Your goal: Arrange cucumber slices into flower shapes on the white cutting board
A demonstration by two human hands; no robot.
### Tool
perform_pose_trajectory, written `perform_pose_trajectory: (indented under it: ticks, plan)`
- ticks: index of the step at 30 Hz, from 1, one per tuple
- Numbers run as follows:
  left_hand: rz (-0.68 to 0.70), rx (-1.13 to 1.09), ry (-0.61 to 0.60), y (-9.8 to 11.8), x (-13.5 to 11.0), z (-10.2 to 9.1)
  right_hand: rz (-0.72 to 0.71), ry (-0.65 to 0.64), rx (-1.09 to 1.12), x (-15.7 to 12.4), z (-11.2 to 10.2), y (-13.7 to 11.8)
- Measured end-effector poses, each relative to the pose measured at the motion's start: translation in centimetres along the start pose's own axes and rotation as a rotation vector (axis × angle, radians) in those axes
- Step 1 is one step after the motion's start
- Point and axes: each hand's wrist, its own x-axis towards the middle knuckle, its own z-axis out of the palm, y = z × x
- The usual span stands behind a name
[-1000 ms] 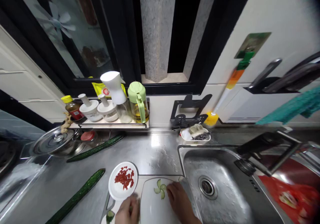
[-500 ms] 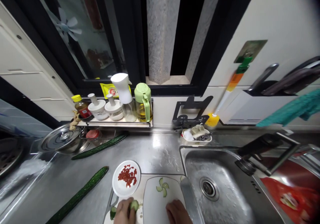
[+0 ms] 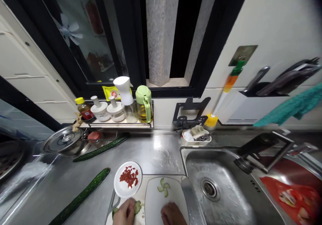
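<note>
- As I look down through the head camera, my left hand (image 3: 124,214) is at the lower edge of the picture, and its grip is closed with the fingertips on a cucumber slice (image 3: 137,206).
- This slice is just left of the white board (image 3: 176,194), near the small plate (image 3: 122,192) with red pieces (image 3: 128,177).
- My right hand (image 3: 172,215) lies on the near part of the board; I cannot tell if its grip is open or closed, because the picture edge cuts it.
- Some cut slices (image 3: 163,187) lie on the far part of the board.
- A whole cucumber (image 3: 80,196) lies on the steel surface (image 3: 151,151) at the left, and the sink (image 3: 196,164) is at the right.
</note>
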Motion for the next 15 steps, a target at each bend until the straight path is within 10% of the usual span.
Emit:
perform_pose_trajectory:
  ticks: [15]
  plan:
    - [-0.178, -0.735, -0.47, 5.1, 0.1, 1.0, 0.096, 0.0, 0.352, 3.4, -3.1, -5.2]
